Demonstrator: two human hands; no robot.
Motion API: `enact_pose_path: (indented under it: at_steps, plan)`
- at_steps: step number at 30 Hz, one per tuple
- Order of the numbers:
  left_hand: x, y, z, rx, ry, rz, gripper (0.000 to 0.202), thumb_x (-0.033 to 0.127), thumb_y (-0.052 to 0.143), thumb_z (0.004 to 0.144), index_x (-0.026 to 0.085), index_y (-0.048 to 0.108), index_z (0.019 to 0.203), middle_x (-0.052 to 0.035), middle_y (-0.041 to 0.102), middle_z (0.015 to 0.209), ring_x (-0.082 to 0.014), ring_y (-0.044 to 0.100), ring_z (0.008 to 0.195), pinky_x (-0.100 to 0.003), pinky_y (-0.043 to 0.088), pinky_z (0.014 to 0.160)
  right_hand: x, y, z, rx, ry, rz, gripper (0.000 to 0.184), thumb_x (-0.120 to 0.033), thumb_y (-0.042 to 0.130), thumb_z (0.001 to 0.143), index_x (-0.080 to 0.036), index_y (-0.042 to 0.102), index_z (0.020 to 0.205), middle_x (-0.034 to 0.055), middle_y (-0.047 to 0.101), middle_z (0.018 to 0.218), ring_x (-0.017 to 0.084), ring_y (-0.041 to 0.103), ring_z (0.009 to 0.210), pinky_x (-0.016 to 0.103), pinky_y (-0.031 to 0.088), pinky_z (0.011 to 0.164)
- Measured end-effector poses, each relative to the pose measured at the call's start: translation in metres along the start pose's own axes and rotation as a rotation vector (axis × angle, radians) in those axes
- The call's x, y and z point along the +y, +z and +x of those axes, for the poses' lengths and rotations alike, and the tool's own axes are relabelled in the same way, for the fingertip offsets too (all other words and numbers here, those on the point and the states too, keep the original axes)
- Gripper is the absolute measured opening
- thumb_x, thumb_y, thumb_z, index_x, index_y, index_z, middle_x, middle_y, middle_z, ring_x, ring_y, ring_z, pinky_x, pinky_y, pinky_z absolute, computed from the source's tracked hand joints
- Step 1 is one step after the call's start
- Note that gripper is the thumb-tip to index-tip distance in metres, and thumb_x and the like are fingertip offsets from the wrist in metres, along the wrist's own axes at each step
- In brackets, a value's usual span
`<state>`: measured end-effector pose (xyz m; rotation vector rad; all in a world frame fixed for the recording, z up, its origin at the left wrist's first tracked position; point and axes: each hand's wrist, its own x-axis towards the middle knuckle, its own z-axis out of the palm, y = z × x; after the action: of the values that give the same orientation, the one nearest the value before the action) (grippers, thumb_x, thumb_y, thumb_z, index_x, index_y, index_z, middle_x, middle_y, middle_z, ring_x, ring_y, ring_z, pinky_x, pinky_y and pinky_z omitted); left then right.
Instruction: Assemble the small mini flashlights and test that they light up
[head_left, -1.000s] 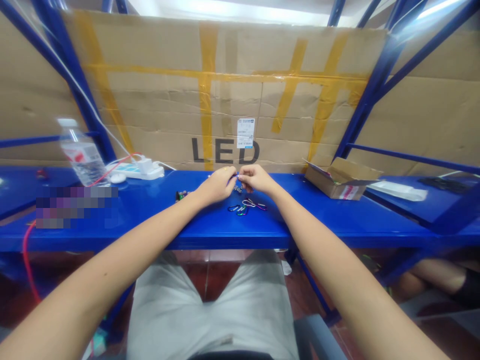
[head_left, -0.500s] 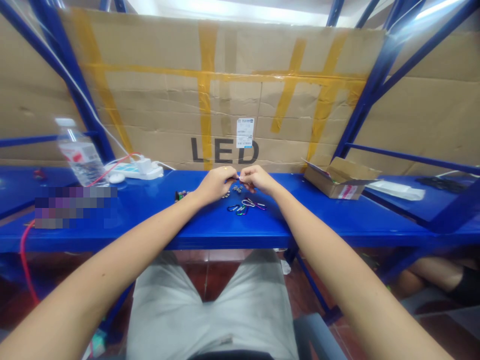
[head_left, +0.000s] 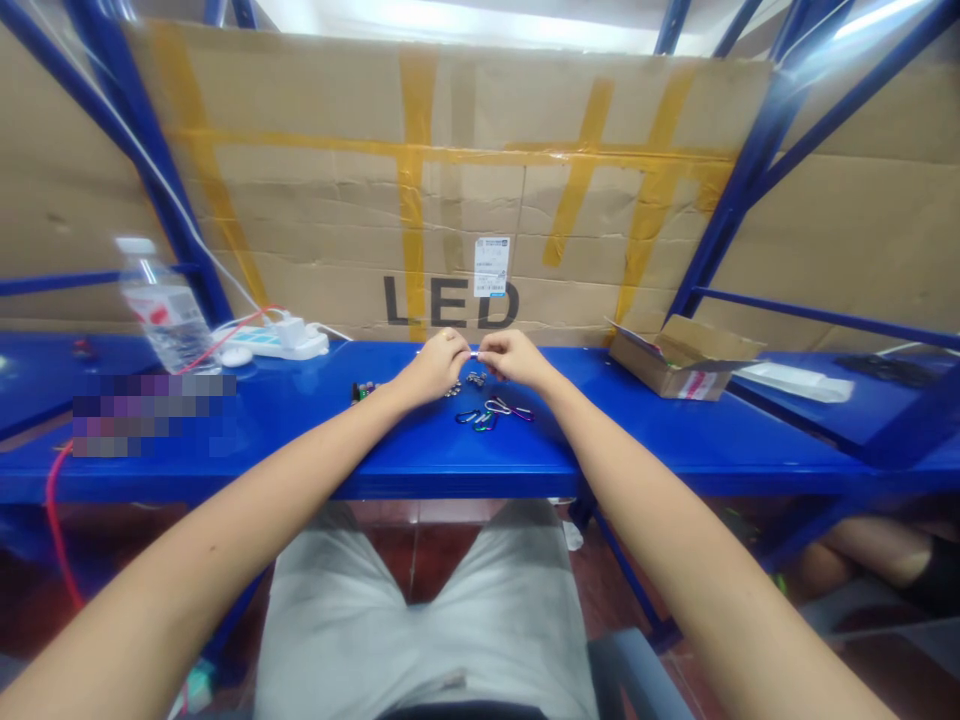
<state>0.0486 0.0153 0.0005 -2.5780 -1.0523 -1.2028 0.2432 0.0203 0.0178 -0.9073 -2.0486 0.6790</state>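
My left hand and my right hand meet fingertip to fingertip above the blue shelf. Both pinch one small metal piece between them; it is too small to name. Just under the hands lie small silver clips. A little nearer to me rest several coloured carabiner clips, blue, green and purple. A small dark part lies by my left wrist.
A water bottle stands at the left, beside a white power strip with a red cable. An open cardboard box sits at the right, a white packet past it. A taped cardboard sheet marked LED backs the shelf. Another person's leg shows at the lower right.
Both hands have risen slightly and stayed pinched together on the small piece. The clips on the shelf have not moved.
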Motion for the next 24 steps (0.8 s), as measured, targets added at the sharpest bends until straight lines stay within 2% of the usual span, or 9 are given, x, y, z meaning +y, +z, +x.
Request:
enact_pose_path:
  at_steps: [3,6,11,15,18,24]
  plan:
    - [0.002,-0.006,-0.003,-0.075,-0.041,-0.025,0.014,0.021,0.054,0.096,0.018,0.067,0.091,-0.0061,0.07,0.084,-0.0209,0.064,0.08,-0.034,0.048,0.076,0.001,0.001,-0.001,-0.015,-0.048,-0.074,0.015,-0.02,0.059,0.08,-0.016,0.059,0.065,-0.0036,0.055,0.048,0.01,0.05,0.044,0.022,0.039,0.05]
    - [0.005,-0.01,-0.006,-0.072,-0.038,-0.063,0.006,0.021,0.061,0.092,0.02,0.066,0.09,-0.0034,0.072,0.083,-0.019,0.064,0.076,-0.03,0.044,0.071,-0.001,0.001,-0.002,-0.039,-0.05,-0.093,0.018,-0.019,0.058,0.08,-0.016,0.057,0.062,-0.0035,0.055,0.048,0.01,0.05,0.043,0.022,0.039,0.05]
    - [0.008,-0.01,-0.005,-0.017,0.038,-0.087,0.01,0.018,0.061,0.088,0.019,0.058,0.078,-0.002,0.067,0.078,-0.0172,0.061,0.074,-0.029,0.043,0.069,-0.008,0.0,-0.004,-0.097,0.053,0.022,0.021,-0.017,0.062,0.081,-0.017,0.054,0.062,-0.0029,0.055,0.048,0.009,0.049,0.038,0.021,0.036,0.042]
    - [0.012,-0.009,-0.005,-0.026,0.01,-0.05,0.012,0.026,0.054,0.094,0.02,0.057,0.085,-0.0043,0.066,0.081,-0.0195,0.06,0.075,-0.032,0.045,0.07,-0.007,0.001,-0.004,-0.083,0.078,0.093,0.025,-0.019,0.067,0.083,-0.017,0.053,0.062,-0.0033,0.054,0.046,0.008,0.046,0.036,0.019,0.035,0.038]
    - [0.01,-0.007,-0.004,-0.033,0.013,-0.018,0.015,0.022,0.048,0.097,0.02,0.057,0.086,-0.0062,0.066,0.084,-0.0213,0.061,0.08,-0.034,0.047,0.074,-0.004,0.002,-0.003,-0.064,0.067,0.095,0.026,-0.02,0.069,0.083,-0.017,0.054,0.061,-0.0034,0.054,0.045,0.007,0.046,0.036,0.018,0.035,0.038]
    - [0.003,-0.005,-0.003,-0.005,0.048,-0.073,0.01,0.016,0.056,0.092,0.019,0.06,0.084,-0.0048,0.066,0.084,-0.0192,0.062,0.081,-0.032,0.048,0.075,-0.005,0.001,-0.004,-0.069,0.1,0.122,0.022,-0.016,0.067,0.079,-0.016,0.055,0.061,-0.0031,0.054,0.044,0.007,0.046,0.035,0.018,0.034,0.037]
